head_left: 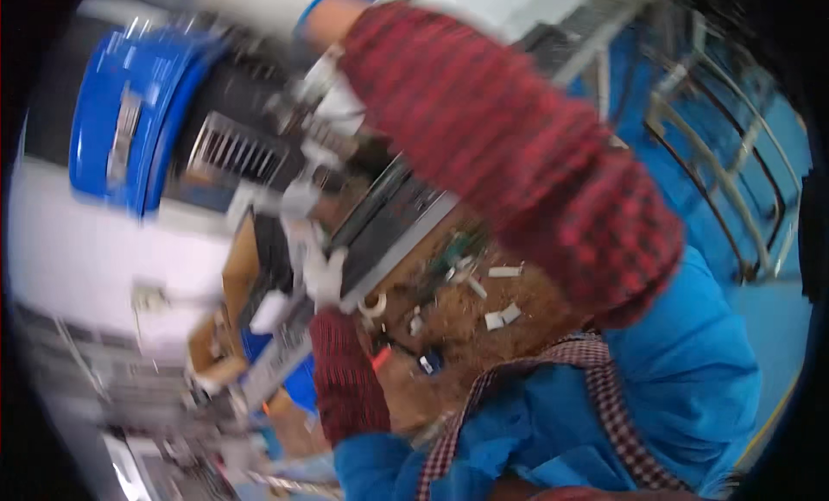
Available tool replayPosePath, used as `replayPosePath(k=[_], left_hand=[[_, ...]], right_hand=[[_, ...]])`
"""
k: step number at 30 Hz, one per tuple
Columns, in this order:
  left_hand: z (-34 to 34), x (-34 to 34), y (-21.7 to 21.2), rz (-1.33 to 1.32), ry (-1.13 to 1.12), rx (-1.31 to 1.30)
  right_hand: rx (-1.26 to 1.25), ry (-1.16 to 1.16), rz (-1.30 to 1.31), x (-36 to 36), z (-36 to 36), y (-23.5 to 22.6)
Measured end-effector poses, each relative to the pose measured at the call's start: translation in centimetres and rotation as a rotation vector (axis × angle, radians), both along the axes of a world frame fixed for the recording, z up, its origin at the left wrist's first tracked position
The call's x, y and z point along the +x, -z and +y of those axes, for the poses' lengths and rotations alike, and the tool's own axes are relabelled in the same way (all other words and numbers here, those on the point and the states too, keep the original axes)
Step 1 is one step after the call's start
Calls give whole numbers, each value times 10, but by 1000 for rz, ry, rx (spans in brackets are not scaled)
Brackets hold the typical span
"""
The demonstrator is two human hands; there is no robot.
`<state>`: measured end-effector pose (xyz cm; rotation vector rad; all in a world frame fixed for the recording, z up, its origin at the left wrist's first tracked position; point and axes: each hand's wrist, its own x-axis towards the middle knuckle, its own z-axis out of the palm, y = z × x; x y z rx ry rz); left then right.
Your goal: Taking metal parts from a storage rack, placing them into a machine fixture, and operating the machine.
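My left hand (323, 275), in a pale glove, is at the edge of a dark machine bed beside metal machine parts (302, 199). Its thumb stands apart, but motion smears the other fingers, so any grip is unclear. Across the upper picture stretches my right arm in a red-and-black checked sleeve cover. My right hand (259, 5), also in a pale glove, is a blur at the top edge, above a blue-cased machine (129, 121). Its fingers cannot be made out, nor whether it touches anything.
A brown work surface (458, 346) holds several small white pieces (503, 316), a pale ring (372, 306) and a small dark-blue item (430, 361). An open cardboard box (242, 268) stands beyond my left hand. Metal tube frames (717, 147) stand at the right over a blue floor.
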<state>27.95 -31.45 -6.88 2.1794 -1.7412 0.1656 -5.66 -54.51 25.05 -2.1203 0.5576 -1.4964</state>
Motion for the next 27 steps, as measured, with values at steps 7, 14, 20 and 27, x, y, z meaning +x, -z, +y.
replayPosePath(k=[7, 14, 20, 27], left_hand=[[17, -15, -2, 31, -121, -81], [5, -32, -11, 93, -72, -87], [4, -18, -7, 16, -41, -123], [6, -15, -4, -41, -29, -155]], right_hand=[[331, -350, -543, -27, 102, 43], [-441, 680, 58, -69, 45, 135], [143, -538, -694, -56, 86, 212], [238, -158, -144, -74, 106, 176]])
